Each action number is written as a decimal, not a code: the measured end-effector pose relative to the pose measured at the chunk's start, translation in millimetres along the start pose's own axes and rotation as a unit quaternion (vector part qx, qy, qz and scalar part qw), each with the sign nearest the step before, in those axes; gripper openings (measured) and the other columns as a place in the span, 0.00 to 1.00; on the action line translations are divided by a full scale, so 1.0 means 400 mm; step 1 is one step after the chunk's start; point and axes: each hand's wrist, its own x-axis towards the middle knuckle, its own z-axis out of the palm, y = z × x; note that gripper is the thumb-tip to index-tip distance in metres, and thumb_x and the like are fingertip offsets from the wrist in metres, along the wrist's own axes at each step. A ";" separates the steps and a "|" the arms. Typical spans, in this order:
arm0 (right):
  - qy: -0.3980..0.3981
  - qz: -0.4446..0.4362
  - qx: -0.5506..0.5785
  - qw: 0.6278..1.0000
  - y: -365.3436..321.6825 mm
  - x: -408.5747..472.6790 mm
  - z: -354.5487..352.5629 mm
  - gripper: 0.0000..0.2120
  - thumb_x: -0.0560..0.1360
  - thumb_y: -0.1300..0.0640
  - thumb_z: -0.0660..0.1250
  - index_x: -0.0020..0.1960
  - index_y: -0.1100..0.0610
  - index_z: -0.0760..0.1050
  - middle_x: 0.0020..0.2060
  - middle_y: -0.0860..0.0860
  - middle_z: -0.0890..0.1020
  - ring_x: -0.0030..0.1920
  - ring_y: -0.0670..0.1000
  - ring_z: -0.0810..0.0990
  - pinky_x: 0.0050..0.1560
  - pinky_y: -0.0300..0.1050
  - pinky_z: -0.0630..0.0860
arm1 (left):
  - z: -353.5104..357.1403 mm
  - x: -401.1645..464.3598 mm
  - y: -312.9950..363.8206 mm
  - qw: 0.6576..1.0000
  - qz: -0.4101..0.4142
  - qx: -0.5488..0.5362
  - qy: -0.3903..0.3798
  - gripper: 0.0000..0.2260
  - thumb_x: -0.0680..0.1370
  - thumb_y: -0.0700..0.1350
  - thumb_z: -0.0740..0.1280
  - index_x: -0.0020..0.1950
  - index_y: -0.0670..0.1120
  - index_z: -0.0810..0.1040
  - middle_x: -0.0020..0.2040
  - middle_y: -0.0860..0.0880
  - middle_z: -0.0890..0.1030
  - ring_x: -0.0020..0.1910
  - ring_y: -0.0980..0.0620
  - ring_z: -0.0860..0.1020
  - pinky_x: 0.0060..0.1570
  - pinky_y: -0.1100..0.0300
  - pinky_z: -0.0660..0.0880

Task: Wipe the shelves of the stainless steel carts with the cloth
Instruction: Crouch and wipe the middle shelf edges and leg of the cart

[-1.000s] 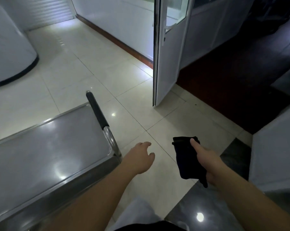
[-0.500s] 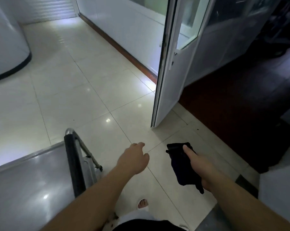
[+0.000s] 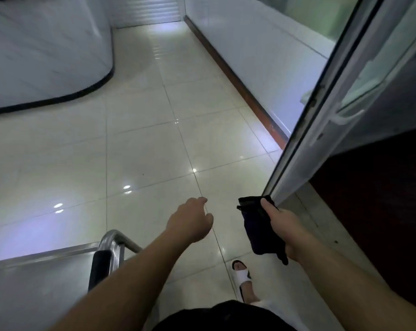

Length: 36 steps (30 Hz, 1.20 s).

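Observation:
A stainless steel cart (image 3: 35, 283) shows only its top shelf corner at the lower left, with a black-gripped handle (image 3: 101, 266) on a bent steel tube. My right hand (image 3: 282, 225) grips a dark folded cloth (image 3: 257, 225), which hangs down over the tiled floor, well right of the cart. My left hand (image 3: 192, 219) hovers in the air right of the cart handle with its fingers loosely curled, holding nothing. Neither hand touches the cart.
An open white-framed glass door (image 3: 321, 115) stands edge-on just beyond my right hand. A white wall with a brown skirting (image 3: 238, 75) runs along the right, and a curved white counter (image 3: 46, 56) fills the far left. My sandalled foot (image 3: 242, 275) steps on glossy tiles.
The view has swung left and forward: the cart slid down into the lower left corner and the door came nearer on the right. Both hands keep their poses, the right still holding the cloth.

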 end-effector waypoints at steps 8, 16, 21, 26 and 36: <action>-0.149 -0.009 -0.087 0.985 -0.387 0.300 0.127 0.25 0.74 0.37 0.73 0.53 0.60 0.82 0.43 0.59 0.88 0.43 0.63 0.87 0.42 0.62 0.85 | -0.180 0.232 -0.025 0.985 -0.145 -0.053 0.074 0.25 0.83 0.54 0.60 0.81 0.52 0.63 0.77 0.47 0.69 0.70 0.43 0.73 0.67 0.46 0.73; -0.237 -0.021 -0.195 0.951 -0.599 0.471 0.456 0.24 0.75 0.38 0.72 0.53 0.60 0.82 0.44 0.59 0.88 0.47 0.63 0.87 0.53 0.66 0.82 | -0.284 0.352 -0.199 0.947 -0.273 -0.125 0.116 0.26 0.83 0.56 0.60 0.81 0.52 0.63 0.77 0.47 0.68 0.70 0.44 0.73 0.67 0.47 0.73; -0.277 -0.041 -0.245 0.928 -0.693 0.555 0.728 0.24 0.75 0.38 0.71 0.54 0.60 0.82 0.43 0.59 0.88 0.44 0.62 0.87 0.47 0.57 0.84 | -0.380 0.464 -0.385 0.925 -0.312 -0.166 0.142 0.27 0.83 0.56 0.59 0.82 0.53 0.62 0.77 0.48 0.69 0.71 0.45 0.73 0.69 0.47 0.72; -0.297 -0.052 -0.288 0.909 -0.788 0.606 0.976 0.25 0.75 0.37 0.71 0.54 0.59 0.82 0.44 0.59 0.87 0.44 0.63 0.87 0.45 0.58 0.85 | -0.505 0.540 -0.577 0.906 -0.355 -0.180 0.143 0.27 0.83 0.58 0.58 0.82 0.55 0.62 0.76 0.50 0.69 0.71 0.45 0.72 0.66 0.49 0.71; -0.380 -0.069 -0.398 0.832 -0.874 0.617 1.459 0.25 0.76 0.38 0.70 0.55 0.61 0.81 0.45 0.60 0.87 0.45 0.63 0.87 0.49 0.58 0.84 | -0.641 0.524 -0.874 0.830 -0.460 -0.247 0.197 0.26 0.83 0.56 0.59 0.82 0.55 0.62 0.76 0.50 0.69 0.69 0.46 0.74 0.66 0.48 0.74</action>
